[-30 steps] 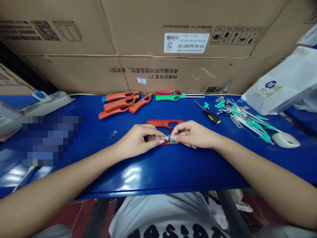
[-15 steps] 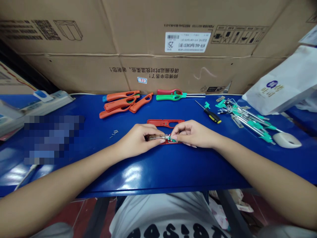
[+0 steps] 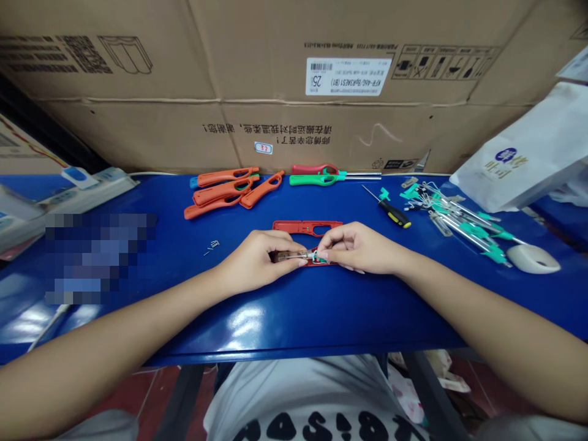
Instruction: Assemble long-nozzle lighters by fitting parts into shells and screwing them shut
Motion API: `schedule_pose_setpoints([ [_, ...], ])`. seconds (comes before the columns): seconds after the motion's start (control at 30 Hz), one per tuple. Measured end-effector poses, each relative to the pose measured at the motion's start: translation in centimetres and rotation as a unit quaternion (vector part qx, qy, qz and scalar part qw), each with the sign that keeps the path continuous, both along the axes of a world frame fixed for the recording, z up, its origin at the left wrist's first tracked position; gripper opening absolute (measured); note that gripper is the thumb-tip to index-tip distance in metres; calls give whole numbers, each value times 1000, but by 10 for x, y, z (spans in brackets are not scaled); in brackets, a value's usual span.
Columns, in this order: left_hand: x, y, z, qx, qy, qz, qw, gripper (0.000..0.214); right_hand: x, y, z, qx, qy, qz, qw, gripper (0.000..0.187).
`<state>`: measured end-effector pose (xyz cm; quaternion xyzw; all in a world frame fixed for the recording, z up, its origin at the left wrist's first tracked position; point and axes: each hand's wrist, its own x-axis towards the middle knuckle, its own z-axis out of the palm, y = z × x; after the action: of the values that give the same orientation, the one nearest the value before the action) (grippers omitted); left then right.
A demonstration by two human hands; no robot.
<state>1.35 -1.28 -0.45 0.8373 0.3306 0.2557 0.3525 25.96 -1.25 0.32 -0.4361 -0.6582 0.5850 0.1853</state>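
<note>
My left hand [image 3: 248, 263] is closed round a clear brownish lighter fuel tank [image 3: 290, 255], thumb in front and fingers behind. Under the tank's right end lies a red lighter shell half [image 3: 328, 264], partly covered by both hands. My right hand [image 3: 362, 248] pinches with thumb and forefinger at the tank's tip, beside a small green part [image 3: 320, 260] and a thin white tube; what exactly is between the fingertips is hidden. Just behind the hands, a second red shell half [image 3: 294, 226] lies on the blue table.
Orange lighter shells [image 3: 223, 195] lie at the back left, small screws [image 3: 212, 247] nearer. Red and green lighter handles [image 3: 315, 180] with metal tubes rest at the back. A screwdriver [image 3: 394, 215], lighter innards [image 3: 468, 229] and a white bag [image 3: 519, 153] are on the right. A cardboard box [image 3: 275, 73] stands behind.
The tank and my left fingertips have shifted very slightly. Both hands otherwise keep the same place and grip.
</note>
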Motion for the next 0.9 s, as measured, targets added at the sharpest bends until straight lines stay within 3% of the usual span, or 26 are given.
schedule_pose_setpoints([
  [0.9,3,-2,-2,7,-22,-1,1000,22,0,0,0,1,-9,-19,1000,36],
])
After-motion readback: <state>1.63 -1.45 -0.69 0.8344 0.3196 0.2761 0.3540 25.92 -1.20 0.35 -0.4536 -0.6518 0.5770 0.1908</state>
